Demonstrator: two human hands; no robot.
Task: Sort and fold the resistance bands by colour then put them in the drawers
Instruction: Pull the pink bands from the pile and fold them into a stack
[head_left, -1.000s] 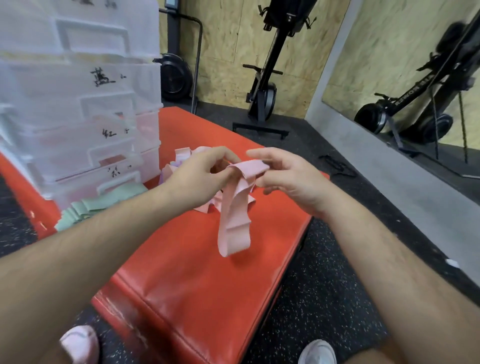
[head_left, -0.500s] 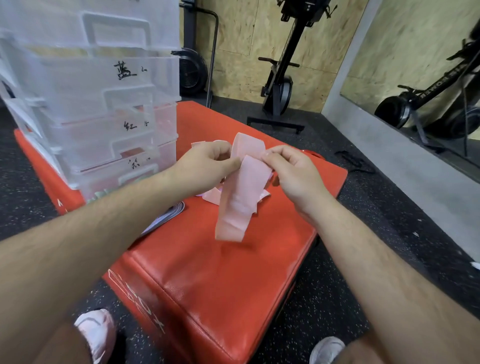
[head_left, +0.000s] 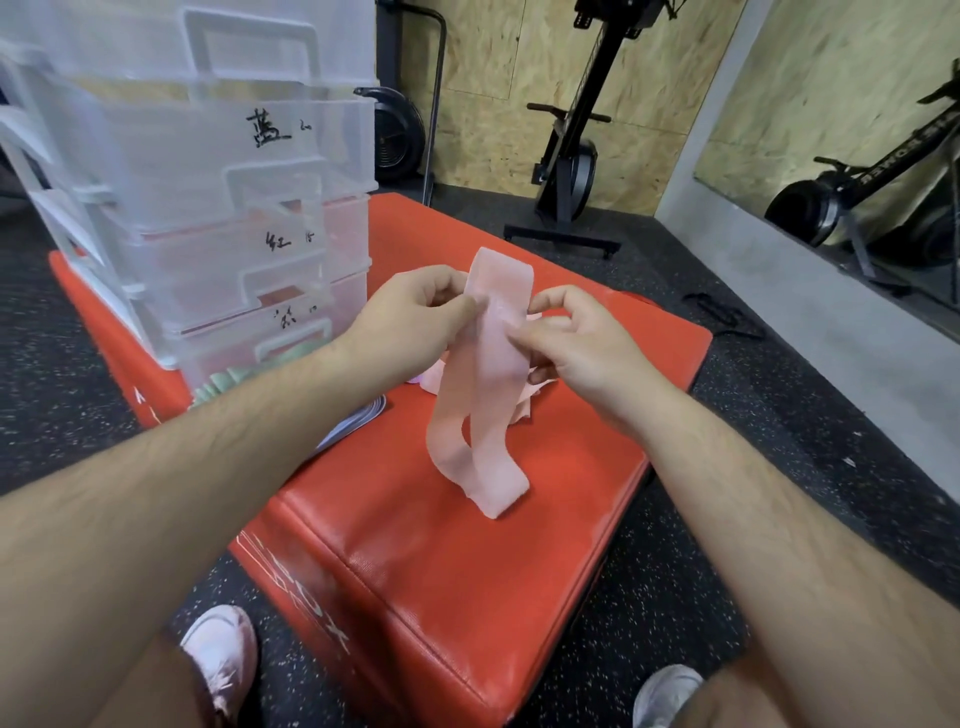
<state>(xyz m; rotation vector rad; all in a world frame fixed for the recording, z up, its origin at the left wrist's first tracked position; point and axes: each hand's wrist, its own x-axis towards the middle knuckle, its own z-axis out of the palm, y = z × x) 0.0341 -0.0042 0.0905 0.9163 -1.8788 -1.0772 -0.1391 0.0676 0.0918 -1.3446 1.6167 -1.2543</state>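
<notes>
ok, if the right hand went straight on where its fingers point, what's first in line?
The pale pink flat resistance band that the right hand pinches; right past it, probably the left hand, though depth is unclear.

We see a red padded box (head_left: 467, 571) beneath our fingers (head_left: 558, 306), a black exercise machine (head_left: 571, 171) well beyond them, a mirror (head_left: 831, 104) to their right, a pale shoe (head_left: 218, 654) nearer us.

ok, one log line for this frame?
step: fold | left hand: pinches pink band | right hand: pinches same band | band: hangs looped above red box | drawers: untouched
</notes>
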